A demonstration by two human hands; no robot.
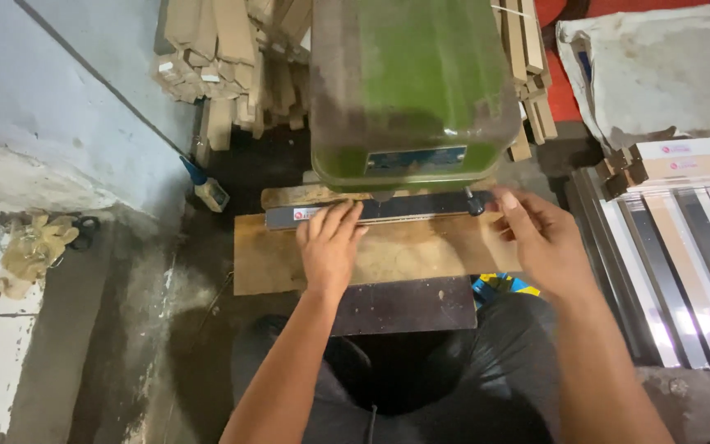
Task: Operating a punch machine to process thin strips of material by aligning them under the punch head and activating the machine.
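The dark metal strip [375, 210] is seen lying along the far edge of the wooden board [371, 259], right under the nose of the green machine [412, 90], and it is being pinned there now. The left hand [328, 244] is laid flat over the board, its fingers [340, 220] stretched out and pressed down on the strip left of its middle; nothing is gripped, the hand is open and bearing down. The right hand [536, 238] is brought in at the strip's right end, thumb and forefinger pinched close by a small dark knob [474, 202]; whether the knob or the strip itself is grasped cannot be told through the blur. The strip is judged to be stiff, thin and fairly light, smooth enough to slide on the wood, so it is best held flat by pressure from above and steadied at its ends, well away from the point under the machine. Sharp edges are to be expected. Off the board's right edge, a row of long pale and shiny strips [684, 271] is laid out on the floor. Behind the machine, bundles of wooden slats [223, 57] are stacked. On the left, a crumpled yellowish rag [30, 255] is left on the floor.
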